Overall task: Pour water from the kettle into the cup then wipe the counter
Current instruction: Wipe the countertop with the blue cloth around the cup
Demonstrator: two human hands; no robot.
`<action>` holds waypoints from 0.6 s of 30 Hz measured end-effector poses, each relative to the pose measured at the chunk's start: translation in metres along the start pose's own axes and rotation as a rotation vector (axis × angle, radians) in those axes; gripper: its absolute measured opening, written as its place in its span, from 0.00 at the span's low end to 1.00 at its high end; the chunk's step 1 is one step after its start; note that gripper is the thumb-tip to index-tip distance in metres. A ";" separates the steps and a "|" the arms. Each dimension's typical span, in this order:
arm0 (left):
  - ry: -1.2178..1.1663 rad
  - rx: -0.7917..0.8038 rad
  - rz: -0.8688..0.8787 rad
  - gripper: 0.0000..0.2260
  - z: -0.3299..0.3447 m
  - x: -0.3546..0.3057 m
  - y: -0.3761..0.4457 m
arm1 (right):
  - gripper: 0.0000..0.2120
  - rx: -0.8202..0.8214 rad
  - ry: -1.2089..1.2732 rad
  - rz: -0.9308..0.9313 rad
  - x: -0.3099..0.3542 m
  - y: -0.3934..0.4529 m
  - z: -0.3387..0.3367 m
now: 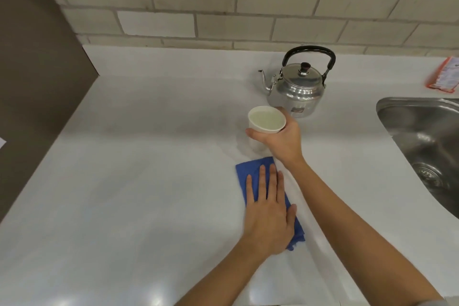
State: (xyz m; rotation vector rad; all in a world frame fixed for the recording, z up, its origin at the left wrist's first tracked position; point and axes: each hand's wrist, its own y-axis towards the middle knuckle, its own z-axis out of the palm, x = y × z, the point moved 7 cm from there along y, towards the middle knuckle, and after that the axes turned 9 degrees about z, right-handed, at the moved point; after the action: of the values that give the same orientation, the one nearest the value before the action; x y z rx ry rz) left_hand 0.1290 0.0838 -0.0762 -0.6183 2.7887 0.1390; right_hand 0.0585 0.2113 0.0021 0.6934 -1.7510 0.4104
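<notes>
The left hand (267,213) lies flat, fingers spread open, on the blue cloth (250,169) on the counter (136,156). Just past the cloth, the right hand (280,139) grips the white cup (266,119) of water. The kettle (296,84) stands behind the cup.

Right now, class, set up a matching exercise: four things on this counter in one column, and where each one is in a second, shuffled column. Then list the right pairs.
Things
1. kettle
2. cup
3. blue cloth
4. orange packet

Places
A. flat under the left hand
B. far right, behind the sink
C. held in the right hand
D. upright near the wall, spout pointing left

Pairs: 1-D, 2-C, 3-A, 4-B
</notes>
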 end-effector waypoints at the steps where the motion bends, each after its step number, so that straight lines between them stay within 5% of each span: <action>1: -0.001 -0.002 0.052 0.31 -0.001 0.002 0.009 | 0.25 -0.031 -0.014 -0.010 0.003 0.005 -0.011; 6: -0.027 0.001 0.137 0.29 -0.009 0.030 0.062 | 0.27 -0.165 -0.059 0.008 0.007 0.025 -0.061; 18: 0.019 -0.101 -0.141 0.33 -0.041 0.130 0.078 | 0.27 -0.188 -0.053 0.062 -0.016 0.025 -0.070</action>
State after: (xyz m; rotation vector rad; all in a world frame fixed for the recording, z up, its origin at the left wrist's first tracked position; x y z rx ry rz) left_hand -0.0278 0.0961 -0.0720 -0.8429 2.7582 0.2474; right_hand 0.0977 0.2767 0.0086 0.5209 -1.8372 0.2667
